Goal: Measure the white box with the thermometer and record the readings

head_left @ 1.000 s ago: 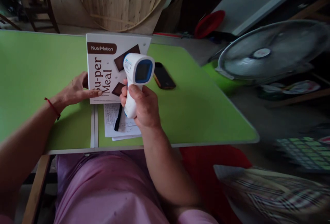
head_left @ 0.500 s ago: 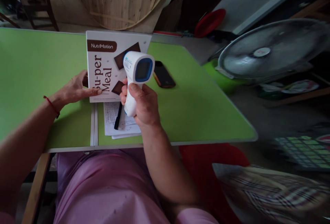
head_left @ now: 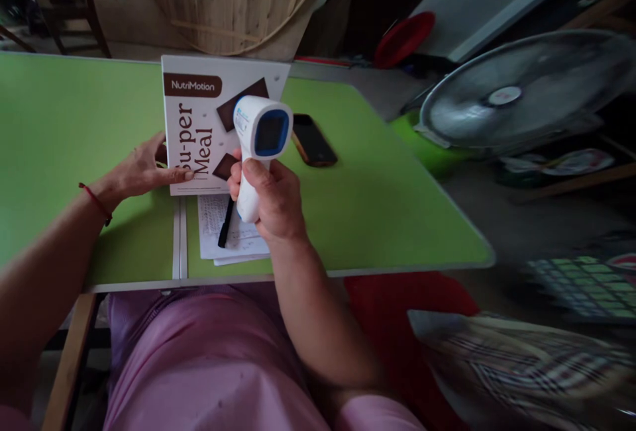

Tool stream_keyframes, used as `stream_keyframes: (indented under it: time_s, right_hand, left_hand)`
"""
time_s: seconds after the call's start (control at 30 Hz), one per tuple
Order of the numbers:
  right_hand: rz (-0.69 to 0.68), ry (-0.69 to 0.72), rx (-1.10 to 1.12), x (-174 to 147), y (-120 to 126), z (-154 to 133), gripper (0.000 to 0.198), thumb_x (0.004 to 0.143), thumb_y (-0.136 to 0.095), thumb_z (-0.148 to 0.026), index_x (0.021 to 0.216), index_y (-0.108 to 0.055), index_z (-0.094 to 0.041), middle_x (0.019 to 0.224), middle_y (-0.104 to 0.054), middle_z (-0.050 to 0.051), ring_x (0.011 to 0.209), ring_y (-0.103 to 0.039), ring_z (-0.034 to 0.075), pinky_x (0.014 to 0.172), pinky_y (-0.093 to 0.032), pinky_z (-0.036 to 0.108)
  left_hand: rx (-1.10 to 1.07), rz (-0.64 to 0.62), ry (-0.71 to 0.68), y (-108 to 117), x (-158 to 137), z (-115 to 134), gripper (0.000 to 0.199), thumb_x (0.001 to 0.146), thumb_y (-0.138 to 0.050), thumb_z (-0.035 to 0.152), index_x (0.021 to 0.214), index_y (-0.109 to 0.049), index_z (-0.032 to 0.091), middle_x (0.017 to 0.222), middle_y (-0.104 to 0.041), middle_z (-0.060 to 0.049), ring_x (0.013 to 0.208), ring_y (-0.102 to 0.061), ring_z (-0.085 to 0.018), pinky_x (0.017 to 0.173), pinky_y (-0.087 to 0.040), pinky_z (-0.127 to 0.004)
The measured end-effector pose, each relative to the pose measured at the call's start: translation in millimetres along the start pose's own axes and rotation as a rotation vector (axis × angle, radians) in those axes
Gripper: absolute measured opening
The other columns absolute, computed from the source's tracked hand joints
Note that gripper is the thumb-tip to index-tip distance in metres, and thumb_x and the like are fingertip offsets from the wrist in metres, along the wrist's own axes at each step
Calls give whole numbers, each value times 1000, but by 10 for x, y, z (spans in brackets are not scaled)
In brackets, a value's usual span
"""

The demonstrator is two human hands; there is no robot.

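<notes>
A white box [head_left: 191,133] with brown "NutriMotion" and "Su-per Meal" lettering stands upright on the green table. My left hand [head_left: 142,169] grips its lower left edge, the thumb across the front and the other fingers partly hidden behind. In my right hand [head_left: 278,199] is a white and blue infrared thermometer [head_left: 248,126], fingers wrapped round its handle. Its dark screen faces me, and its front end points at the box. Below the box lie papers with handwriting [head_left: 248,249] and a black pen [head_left: 226,226] on top of them.
A dark phone [head_left: 314,140] lies on the green table [head_left: 387,219], right of the thermometer. Beyond the table's right edge stands a large fan [head_left: 521,93]. A red chair seat [head_left: 412,298] and a plaid bag [head_left: 536,371] are at the lower right.
The box, the thermometer and both hands appear very slightly further left and up, much as the whole view has shifted. Both grips are the same.
</notes>
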State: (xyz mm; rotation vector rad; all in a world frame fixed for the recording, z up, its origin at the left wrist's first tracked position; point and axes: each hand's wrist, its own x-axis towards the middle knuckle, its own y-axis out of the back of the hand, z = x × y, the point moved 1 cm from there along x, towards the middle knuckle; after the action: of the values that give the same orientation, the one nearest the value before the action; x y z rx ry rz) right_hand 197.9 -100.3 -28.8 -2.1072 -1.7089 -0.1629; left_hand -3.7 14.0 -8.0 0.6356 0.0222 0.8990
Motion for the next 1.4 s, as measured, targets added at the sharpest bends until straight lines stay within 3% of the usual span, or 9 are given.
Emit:
stream_keyframes:
  time_s: [0.3,0.5,0.63,0.8,0.9,1.0,1.13,1.27,1.4]
  right_hand:
    - [-5,17,10,-12,5,0,53,72,-84,-71,83,-64,-23,68,-55,-4,58,-49,11,56,-41,31]
    - [9,-5,16,-25,6,0,53,69,-85,-71,82,-66,-23,66,-55,-4,57,-49,11,55,-42,30]
    - [27,33,5,-46,-1,-7,46,74,-83,-64,73,-64,-22,64,-55,-4,57,-50,11,56,-42,30]
    - [111,15,-103,-41,154,-161,29,76,-74,-51,78,-66,-23,64,-56,-3,55,-49,12,51,-38,28]
    - [144,70,-281,-2,436,-286,30,79,-68,-53,77,-66,-23,67,-59,-1,58,-53,14,52,-39,29]
    - [144,120,-599,65,804,-292,33,77,-71,-56,87,-73,-24,74,-65,1,67,-59,18,60,-46,32]
    - [149,33,-1089,174,1199,-74,42,70,-78,-50,96,-79,-18,82,-72,8,74,-63,25,69,-50,41]
    - [116,-9,-1293,236,1326,160,39,73,-76,-46,99,-79,-16,90,-75,13,79,-65,29,73,-51,43]
    - [91,-26,-1424,216,1305,214,32,79,-75,-40,99,-79,-16,94,-74,15,88,-66,32,80,-54,47]
  left_hand:
    - [-61,16,3,-14,-11,38,73,65,-96,55,120,-63,18,123,-74,-16,117,-72,-40,98,-62,-56]
    - [-160,-41,-34,-49,-3,30,72,67,-96,51,120,-61,17,125,-74,-16,118,-72,-37,98,-64,-51]
    - [-161,-2,8,-56,-8,-44,76,66,-96,54,123,-61,18,122,-75,-15,112,-73,-36,89,-67,-48]
    - [-172,79,4,-26,-1,-153,80,66,-96,60,127,-61,23,120,-75,-13,111,-73,-37,81,-68,-48]
    - [-168,145,-20,2,10,-159,81,66,-96,59,129,-59,24,126,-73,-13,120,-70,-38,89,-67,-50]
    - [-134,208,-43,21,28,-187,85,68,-95,59,135,-54,23,133,-70,-15,127,-67,-39,97,-64,-53]
    - [-68,268,-43,12,73,-302,89,65,-96,56,136,-53,23,140,-65,-18,136,-60,-42,98,-63,-52]
    - [-37,295,-58,-11,111,-369,84,69,-93,56,136,-55,25,143,-63,-16,139,-57,-41,99,-61,-51]
    - [26,319,-53,15,121,-381,76,72,-90,54,135,-58,25,142,-65,-13,129,-62,-38,98,-61,-49]
